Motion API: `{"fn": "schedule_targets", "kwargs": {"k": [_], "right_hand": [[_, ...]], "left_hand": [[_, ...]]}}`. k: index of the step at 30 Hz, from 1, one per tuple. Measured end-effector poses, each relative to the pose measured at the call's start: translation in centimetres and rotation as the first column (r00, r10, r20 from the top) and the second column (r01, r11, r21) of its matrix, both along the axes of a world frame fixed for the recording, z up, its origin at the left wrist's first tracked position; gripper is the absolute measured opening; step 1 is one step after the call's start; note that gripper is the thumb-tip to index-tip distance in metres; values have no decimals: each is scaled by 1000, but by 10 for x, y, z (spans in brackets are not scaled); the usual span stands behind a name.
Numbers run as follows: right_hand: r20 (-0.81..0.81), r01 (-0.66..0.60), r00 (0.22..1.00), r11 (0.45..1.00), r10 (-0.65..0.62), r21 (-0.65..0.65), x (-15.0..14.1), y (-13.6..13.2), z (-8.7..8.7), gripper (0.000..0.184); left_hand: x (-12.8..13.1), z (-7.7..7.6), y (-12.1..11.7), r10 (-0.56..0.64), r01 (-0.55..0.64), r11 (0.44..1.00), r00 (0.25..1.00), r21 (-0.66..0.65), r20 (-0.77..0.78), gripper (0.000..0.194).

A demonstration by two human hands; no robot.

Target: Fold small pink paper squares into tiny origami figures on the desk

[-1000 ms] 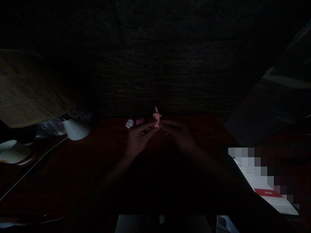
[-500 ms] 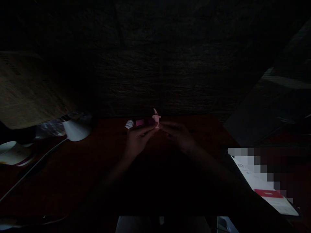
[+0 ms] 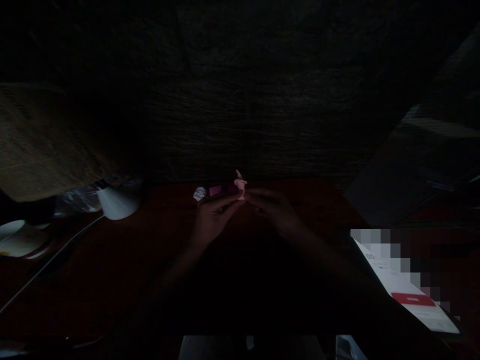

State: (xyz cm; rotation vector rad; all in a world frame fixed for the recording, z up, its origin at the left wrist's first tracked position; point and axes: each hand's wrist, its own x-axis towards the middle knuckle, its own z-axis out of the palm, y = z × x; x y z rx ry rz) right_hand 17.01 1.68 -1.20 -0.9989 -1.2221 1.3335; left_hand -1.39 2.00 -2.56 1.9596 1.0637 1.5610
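Note:
In the dim head view, a small pale pink figure (image 3: pixel 241 186) with a pointed, wide-brimmed hat shape on top stands upright between my hands. My left hand (image 3: pixel 211 216) pinches its lower part from the left. From the right, the fingertips of my right hand (image 3: pixel 275 207) close on the same lower part. Just behind my left fingers lie a pink block (image 3: pixel 215 190) and a darker purple piece (image 3: pixel 230 189), partly covered. A crumpled whitish ball (image 3: pixel 199 193) sits left of them. The figure's finer details are too dark to make out.
A white cone-shaped object (image 3: pixel 118 202) with a cable (image 3: pixel 52 260) stands at the left, near a paper cup (image 3: pixel 22 239) and a cardboard box (image 3: pixel 48 140). A lit screen (image 3: pixel 405 285) lies at the right. A dark wall (image 3: pixel 243 100) rises behind the wooden table (image 3: pixel 161 225).
The view has shifted very slightly. Both hands keep their grip on the pink figure, which appears a little lower and further left.

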Motion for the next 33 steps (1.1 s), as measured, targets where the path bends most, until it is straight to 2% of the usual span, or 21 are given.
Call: {"fn": "schedule_targets", "kwargs": {"k": [6, 10, 14, 18, 21, 26, 28, 33], "right_hand": [[34, 30, 999, 999, -31, 45, -3, 0, -2, 26], [78, 65, 995, 997, -69, 50, -6, 1, -6, 22], [110, 72, 991, 995, -79, 66, -7, 0, -8, 18], [145, 75, 985, 993, -87, 89, -8, -1, -10, 19], [177, 67, 981, 992, -85, 107, -9, -2, -11, 19], [173, 64, 981, 991, -84, 119, -11, -2, -14, 16], [171, 61, 982, 989, -83, 132, -11, -1, -14, 18], [191, 42, 979, 984, -75, 172, -10, 0, -15, 24]], "left_hand": [[6, 7, -5, 30, -16, 992, 993, -126, 113, 27], [4, 12, -2, 65, -2, 972, 963, -235, 260, 29], [-1, 12, 6, 119, 85, 904, 892, -419, 437, 34], [-2, 12, 8, 105, 234, 821, 835, -521, 541, 37], [1, 13, 7, 116, 308, 777, 788, -550, 605, 31], [4, 16, 6, 125, 345, 757, 757, -555, 641, 14], [4, 17, 6, 120, 347, 756, 760, -555, 639, 16], [5, 17, 3, 94, 359, 766, 758, -533, 646, 36]]}}
